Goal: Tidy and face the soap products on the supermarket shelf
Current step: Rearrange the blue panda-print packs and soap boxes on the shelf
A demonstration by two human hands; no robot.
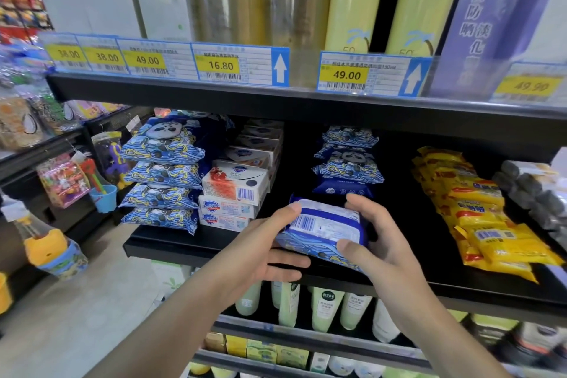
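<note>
Both hands hold a blue pack [322, 228] with its white barcode label up, just above the black middle shelf [190, 247]. My left hand [264, 250] grips its left end, thumb on top and fingers underneath. My right hand [372, 242] grips its right end. Behind it sits a short stack of blue panda packs [348, 164]. A taller stack of the same packs [162, 181] stands at the shelf's left end. Boxed soap bars [236, 190] are stacked between the two piles, the top box lying askew.
Yellow packs [481, 218] lie piled on the right of the shelf, with grey rolls [534, 190] beyond them. Tall bottles and price tags [219, 64] fill the shelf above. Pale green bottles [325, 307] stand on the shelf below. Toys hang at the left by the aisle floor.
</note>
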